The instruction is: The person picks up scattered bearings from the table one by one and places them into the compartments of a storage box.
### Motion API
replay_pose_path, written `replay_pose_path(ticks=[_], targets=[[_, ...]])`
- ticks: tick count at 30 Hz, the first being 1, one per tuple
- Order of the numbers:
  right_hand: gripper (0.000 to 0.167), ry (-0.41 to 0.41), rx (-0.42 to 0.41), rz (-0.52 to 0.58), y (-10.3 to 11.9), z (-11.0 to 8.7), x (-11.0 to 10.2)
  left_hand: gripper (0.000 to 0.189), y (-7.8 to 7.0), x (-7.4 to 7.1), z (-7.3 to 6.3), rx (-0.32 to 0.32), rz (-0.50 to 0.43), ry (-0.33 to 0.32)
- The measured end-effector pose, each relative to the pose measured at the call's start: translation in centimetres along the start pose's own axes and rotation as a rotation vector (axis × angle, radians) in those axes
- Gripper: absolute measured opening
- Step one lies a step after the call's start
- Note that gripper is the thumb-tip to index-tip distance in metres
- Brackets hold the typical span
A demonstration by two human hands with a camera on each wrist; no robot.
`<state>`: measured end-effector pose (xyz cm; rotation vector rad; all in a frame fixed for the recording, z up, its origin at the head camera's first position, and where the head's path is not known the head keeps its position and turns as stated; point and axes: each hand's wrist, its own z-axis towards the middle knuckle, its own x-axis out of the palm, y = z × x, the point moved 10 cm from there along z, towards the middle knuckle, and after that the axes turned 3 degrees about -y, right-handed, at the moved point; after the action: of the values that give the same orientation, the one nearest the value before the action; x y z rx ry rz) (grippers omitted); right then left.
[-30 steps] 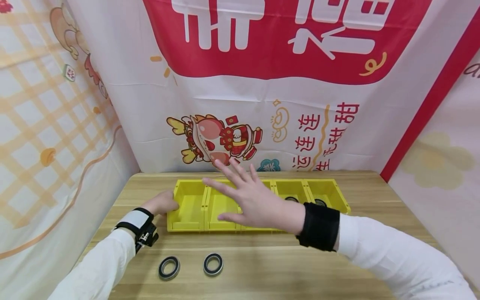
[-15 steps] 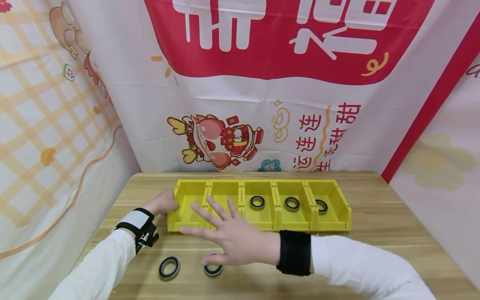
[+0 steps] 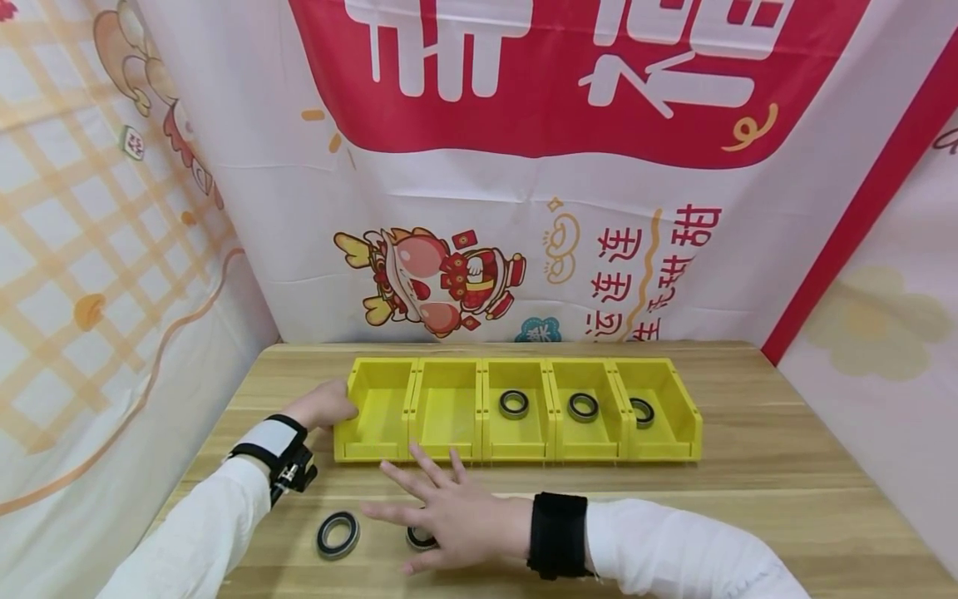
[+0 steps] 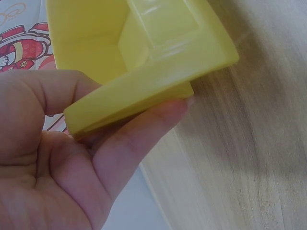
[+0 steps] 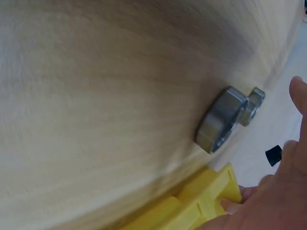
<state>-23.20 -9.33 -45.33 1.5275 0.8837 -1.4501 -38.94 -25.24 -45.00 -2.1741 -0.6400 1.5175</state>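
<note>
My left hand (image 3: 327,405) pinches the side wall of the leftmost yellow bin (image 3: 372,453), at the end of a joined row. The left wrist view has the thumb (image 4: 144,132) under the wall's rim (image 4: 139,98) and the other fingers on the inner side. My right hand (image 3: 467,520) is spread over the table in front of the bins, fingers straight and holding nothing. It partly covers a ball bearing (image 3: 414,542) with a black seal. To the left lies a second bearing (image 3: 323,537), flat on the wood. In the right wrist view both bearings appear beside the hand (image 5: 283,191).
Single bearings lie in the three right-hand bins: one in the middle bin (image 3: 514,416), another (image 3: 582,418) beside it, and one (image 3: 642,423) at the far right. Behind the wooden table (image 3: 674,507) hangs a printed cloth (image 3: 449,183).
My right hand has come down and toward me from over the bins to the near bearing, uncovering the bins behind. The left hand stays at the leftmost bin.
</note>
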Motion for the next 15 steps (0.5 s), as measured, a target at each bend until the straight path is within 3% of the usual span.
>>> replay_pose_path(ticks=[7,15], targets=[[0.066,0.129,-0.048,-0.074,0.4,-0.6,2.7,0.039,0.5,0.1,0.5,-0.016,0.008,0.008],[0.059,0.124,-0.079,-0.193,1.1,-0.4,2.8,0.038,0.7,0.0,0.7,-0.025,0.012,0.003]])
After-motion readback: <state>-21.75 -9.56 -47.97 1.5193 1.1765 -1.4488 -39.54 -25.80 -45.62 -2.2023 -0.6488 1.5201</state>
